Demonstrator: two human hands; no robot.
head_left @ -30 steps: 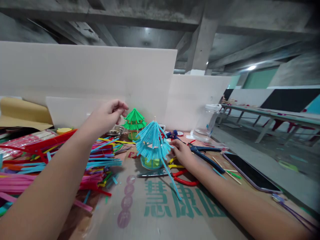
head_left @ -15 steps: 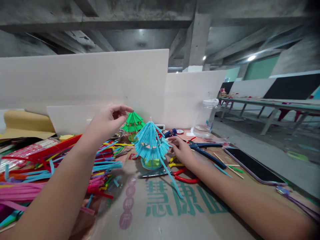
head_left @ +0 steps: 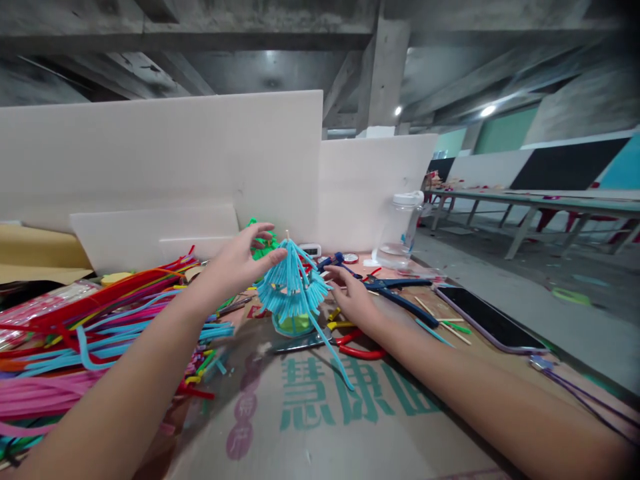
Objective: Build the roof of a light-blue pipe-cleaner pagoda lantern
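**A:** What fills the bottom of the frame?

**B:** Cardboard point(head_left: 320, 427) printed with green characters, covering the table. Two bare forearms cross it from the lower corners toward the centre.

**A:** And where they meet?

**B:** A small blue pavilion point(head_left: 291, 290) of pipe cleaners stands upright at mid-frame, a stick poking from its peak and one long blue strand trailing down toward the lower right. The left hand point(head_left: 239, 265) comes in from the left, fingers spread loosely apart, fingertips at the upper left of the roof. Whether they press on it or merely brush it cannot be told.

**A:** The right hand?

**B:** The right hand point(head_left: 353, 298) rests just right of the pavilion, fingers extended and slightly apart, gripping nothing. Its fingertips lie close to the roof's fringe.

**A:** Around them?

**B:** Red-handled scissors point(head_left: 345, 343) lie just below the right hand. Blue pliers point(head_left: 400, 297) sit right of it, and a phone point(head_left: 487, 320) lies face up further right. A heap of coloured pipe cleaners point(head_left: 100, 333) covers the left of the frame.

**A:** Behind?

**B:** A green pavilion point(head_left: 260, 243) peeks out behind the left hand. A clear jar point(head_left: 400, 223) stands right of centre. White boards point(head_left: 200, 160) wall off the back.
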